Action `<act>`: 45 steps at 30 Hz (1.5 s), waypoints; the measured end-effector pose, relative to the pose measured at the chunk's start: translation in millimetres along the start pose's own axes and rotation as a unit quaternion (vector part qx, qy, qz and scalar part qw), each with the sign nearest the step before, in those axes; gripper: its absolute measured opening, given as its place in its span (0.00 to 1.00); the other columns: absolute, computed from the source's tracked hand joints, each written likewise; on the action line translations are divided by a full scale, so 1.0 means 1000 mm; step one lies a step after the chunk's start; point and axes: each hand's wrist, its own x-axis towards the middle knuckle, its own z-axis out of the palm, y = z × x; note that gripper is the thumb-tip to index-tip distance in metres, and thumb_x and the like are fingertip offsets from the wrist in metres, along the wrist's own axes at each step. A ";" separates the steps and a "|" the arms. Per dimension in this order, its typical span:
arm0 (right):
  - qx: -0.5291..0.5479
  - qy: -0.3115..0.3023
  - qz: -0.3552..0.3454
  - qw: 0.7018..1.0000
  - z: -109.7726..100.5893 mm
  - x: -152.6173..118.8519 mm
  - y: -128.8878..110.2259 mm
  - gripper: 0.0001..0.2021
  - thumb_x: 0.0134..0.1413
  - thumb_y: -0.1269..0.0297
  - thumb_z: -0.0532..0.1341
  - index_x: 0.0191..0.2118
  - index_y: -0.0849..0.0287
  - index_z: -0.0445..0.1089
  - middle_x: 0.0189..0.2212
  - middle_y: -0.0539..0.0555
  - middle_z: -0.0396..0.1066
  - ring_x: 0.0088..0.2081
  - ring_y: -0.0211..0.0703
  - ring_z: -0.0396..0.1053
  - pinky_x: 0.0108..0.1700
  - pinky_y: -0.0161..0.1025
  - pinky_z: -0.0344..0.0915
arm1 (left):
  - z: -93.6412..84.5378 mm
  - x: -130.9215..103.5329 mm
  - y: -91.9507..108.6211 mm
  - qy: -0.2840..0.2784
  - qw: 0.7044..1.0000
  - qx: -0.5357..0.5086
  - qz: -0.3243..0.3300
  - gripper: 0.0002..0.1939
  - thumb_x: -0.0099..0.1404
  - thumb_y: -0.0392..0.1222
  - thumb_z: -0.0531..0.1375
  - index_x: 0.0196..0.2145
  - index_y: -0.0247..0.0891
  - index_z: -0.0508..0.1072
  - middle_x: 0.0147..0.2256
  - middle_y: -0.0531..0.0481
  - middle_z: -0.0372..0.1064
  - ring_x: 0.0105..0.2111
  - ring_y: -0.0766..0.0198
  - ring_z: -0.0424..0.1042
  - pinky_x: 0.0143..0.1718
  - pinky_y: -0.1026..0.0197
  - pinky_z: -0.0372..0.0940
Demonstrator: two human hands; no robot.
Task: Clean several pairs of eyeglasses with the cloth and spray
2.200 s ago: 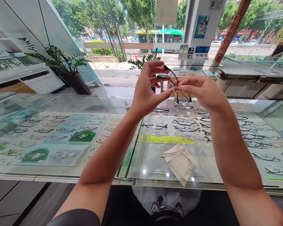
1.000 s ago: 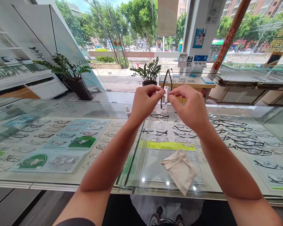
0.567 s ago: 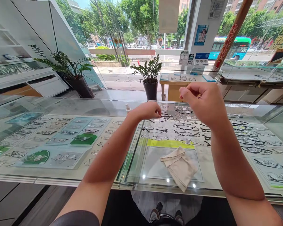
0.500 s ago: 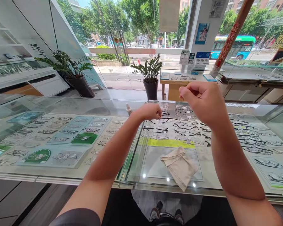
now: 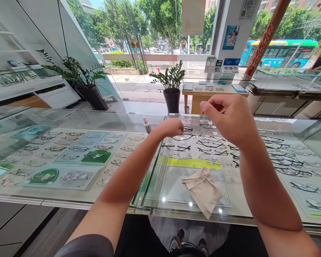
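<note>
Above the glass counter, my left hand (image 5: pixel 173 127) is closed, its fingers curled and turned away; what it holds, if anything, is hidden. Higher and to the right, my right hand (image 5: pixel 228 116) has its thumb against curled fingers, and nothing can be made out between them. A beige cleaning cloth (image 5: pixel 204 191) lies crumpled on the glass counter top, nearer to me than both hands. Behind my left wrist stands a small white spray bottle (image 5: pixel 147 125). Rows of eyeglasses (image 5: pixel 212 144) show under the glass below the hands.
The glass display counter (image 5: pixel 155 213) runs across the view, with more frames at left and right. Beyond it stand a potted plant (image 5: pixel 172 98), another potted plant (image 5: pixel 95 96) at the left, and a wooden table (image 5: pixel 200 103) with glasses.
My right hand has shifted very slightly left. The view has moved a little, and the bus outside has come further into sight. The cloth lies as before.
</note>
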 end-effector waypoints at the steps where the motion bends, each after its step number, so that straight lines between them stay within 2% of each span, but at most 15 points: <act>1: 0.003 -0.011 0.001 1.000 -0.002 0.000 0.001 0.14 0.68 0.60 0.63 0.29 0.55 0.74 0.22 0.50 0.69 0.25 0.40 0.62 0.32 0.45 0.57 | -0.006 -0.004 0.001 0.020 1.000 -0.019 0.012 0.11 0.63 0.43 0.64 0.39 0.41 0.85 0.37 0.47 0.82 0.33 0.60 0.73 0.36 0.59 0.60; 3: -0.002 -0.047 -0.010 0.999 -0.006 0.001 0.006 0.10 0.66 0.59 0.64 0.32 0.55 0.76 0.27 0.52 0.74 0.30 0.43 0.67 0.36 0.46 0.61 | -0.021 -0.016 0.002 0.057 0.993 -0.093 0.049 0.12 0.66 0.46 0.62 0.39 0.39 0.84 0.34 0.48 0.80 0.31 0.62 0.71 0.35 0.59 0.60; 6: -0.038 -0.102 -0.047 0.993 -0.011 0.003 0.017 0.06 0.63 0.59 0.68 0.41 0.55 0.78 0.38 0.55 0.79 0.42 0.51 0.73 0.44 0.48 0.65 | -0.044 -0.039 0.006 0.090 0.964 -0.232 0.098 0.12 0.66 0.49 0.63 0.35 0.37 0.81 0.30 0.50 0.75 0.29 0.64 0.67 0.33 0.60 0.59; 9: -0.040 -0.109 -0.068 0.991 -0.013 0.006 0.028 0.13 0.63 0.57 0.70 0.50 0.54 0.79 0.42 0.56 0.79 0.47 0.56 0.74 0.50 0.52 0.66 | -0.061 -0.060 0.014 0.115 0.931 -0.319 0.131 0.14 0.66 0.52 0.66 0.34 0.38 0.79 0.32 0.50 0.76 0.32 0.64 0.69 0.35 0.60 0.62; 13: -0.004 -0.084 -0.109 0.990 -0.014 0.008 0.029 0.14 0.63 0.54 0.70 0.51 0.52 0.80 0.42 0.56 0.79 0.48 0.56 0.75 0.52 0.53 0.68 | -0.071 -0.075 0.027 0.128 0.897 -0.392 0.157 0.14 0.66 0.52 0.68 0.33 0.38 0.79 0.33 0.48 0.77 0.35 0.63 0.72 0.38 0.59 0.66; 20: 0.019 -0.017 -0.165 0.986 -0.015 0.007 0.022 0.14 0.65 0.49 0.69 0.49 0.49 0.80 0.38 0.54 0.78 0.45 0.54 0.74 0.50 0.51 0.67 | -0.074 -0.079 0.029 0.132 0.855 -0.465 0.188 0.13 0.65 0.50 0.71 0.32 0.36 0.80 0.33 0.46 0.78 0.36 0.63 0.74 0.41 0.58 0.67; 25: 0.029 0.029 -0.180 0.983 -0.008 0.009 0.024 0.14 0.64 0.47 0.70 0.46 0.50 0.80 0.38 0.54 0.79 0.42 0.52 0.74 0.48 0.50 0.67 | -0.074 -0.079 0.028 0.121 0.840 -0.491 0.196 0.14 0.63 0.50 0.72 0.32 0.35 0.80 0.34 0.45 0.79 0.37 0.63 0.75 0.43 0.58 0.68; 34: 0.003 0.024 -0.136 0.990 -0.008 0.006 0.016 0.17 0.64 0.42 0.67 0.44 0.50 0.80 0.37 0.55 0.77 0.41 0.53 0.72 0.48 0.50 0.67 | -0.072 -0.076 0.030 0.132 0.841 -0.489 0.193 0.14 0.62 0.51 0.73 0.31 0.37 0.80 0.33 0.44 0.79 0.36 0.61 0.75 0.42 0.56 0.70; 39: -0.005 0.034 -0.142 0.989 -0.007 0.006 0.015 0.15 0.66 0.45 0.67 0.44 0.50 0.80 0.35 0.54 0.76 0.40 0.52 0.72 0.49 0.50 0.66 | -0.072 -0.076 0.031 0.130 0.839 -0.492 0.193 0.15 0.62 0.52 0.73 0.31 0.37 0.80 0.32 0.46 0.78 0.34 0.63 0.74 0.40 0.58 0.69; 42: -0.012 0.051 -0.139 0.989 -0.007 0.006 0.015 0.13 0.67 0.50 0.66 0.50 0.50 0.79 0.37 0.54 0.76 0.41 0.52 0.72 0.49 0.50 0.66 | -0.071 -0.074 0.031 0.135 0.827 -0.508 0.200 0.16 0.62 0.53 0.73 0.30 0.37 0.79 0.33 0.46 0.78 0.35 0.63 0.73 0.41 0.58 0.68; 45: -0.009 0.096 -0.121 0.988 -0.005 0.005 0.013 0.17 0.64 0.49 0.69 0.52 0.52 0.76 0.40 0.55 0.75 0.41 0.51 0.71 0.45 0.48 0.66 | -0.067 -0.070 0.030 0.169 0.802 -0.541 0.189 0.16 0.62 0.51 0.74 0.31 0.36 0.78 0.35 0.46 0.78 0.37 0.64 0.74 0.42 0.60 0.68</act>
